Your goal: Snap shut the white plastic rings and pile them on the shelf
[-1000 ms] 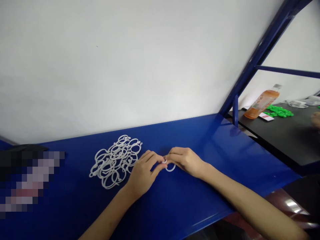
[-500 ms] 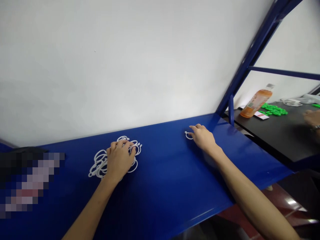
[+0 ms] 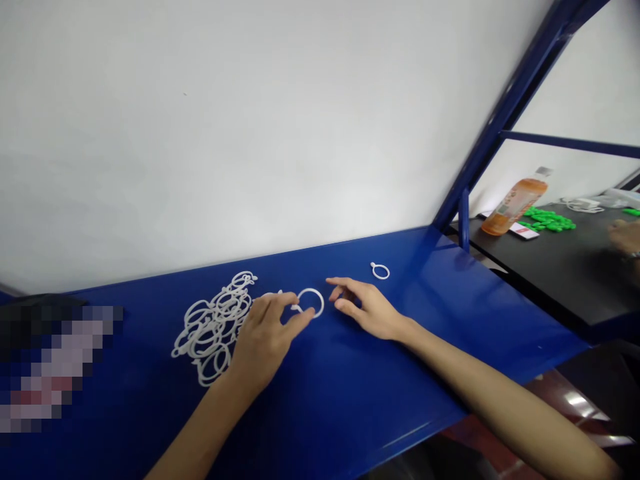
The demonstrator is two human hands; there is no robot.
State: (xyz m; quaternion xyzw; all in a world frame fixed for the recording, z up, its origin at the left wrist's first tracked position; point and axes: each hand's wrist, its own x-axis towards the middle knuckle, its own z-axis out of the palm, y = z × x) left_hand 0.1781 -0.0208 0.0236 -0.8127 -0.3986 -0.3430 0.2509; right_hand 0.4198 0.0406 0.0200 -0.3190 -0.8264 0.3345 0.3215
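Observation:
White curtain rings, each with a small eyelet, lie in a tangled pile on the blue tabletop. My left hand, at the right side of the pile, pinches one curtain ring between thumb and fingers, and part of the pile is hidden behind this hand. Just right of the held ring is my right hand, its fingers apart and holding nothing. Farther back and to the right, a single curtain ring lies flat by itself.
A white wall rises behind the table. Dark material lies at the left. Past the blue frame post, a black table carries an orange drink bottle and green pieces. Another person's hand shows there.
My right hand has let go of the single ring and moved left, towards my left hand. My left hand has moved right from over the pile with one ring in its fingers.

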